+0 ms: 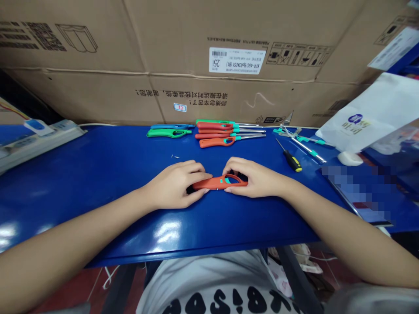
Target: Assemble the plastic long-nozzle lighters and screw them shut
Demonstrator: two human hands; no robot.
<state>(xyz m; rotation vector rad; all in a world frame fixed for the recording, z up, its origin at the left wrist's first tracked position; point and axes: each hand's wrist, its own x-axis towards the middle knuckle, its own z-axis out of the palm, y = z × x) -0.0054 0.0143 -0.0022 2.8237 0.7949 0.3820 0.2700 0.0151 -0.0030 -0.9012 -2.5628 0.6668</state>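
Note:
An orange lighter handle [218,182] with a teal trigger lies flat on the blue table [108,174], held between both hands. My left hand [175,185] grips its left end, fingers curled over it. My right hand [253,176] pinches its right end around the finger hole. Both hands rest on the tabletop near the middle.
Behind the hands lie a row of orange long-nosed lighters [225,132] and a blue and a green one [168,130]. A yellow-handled screwdriver [290,158], loose metal tubes [303,143] and a white bag [366,117] sit at right. Cardboard boxes [196,56] wall the back; a power strip [36,139] lies at left.

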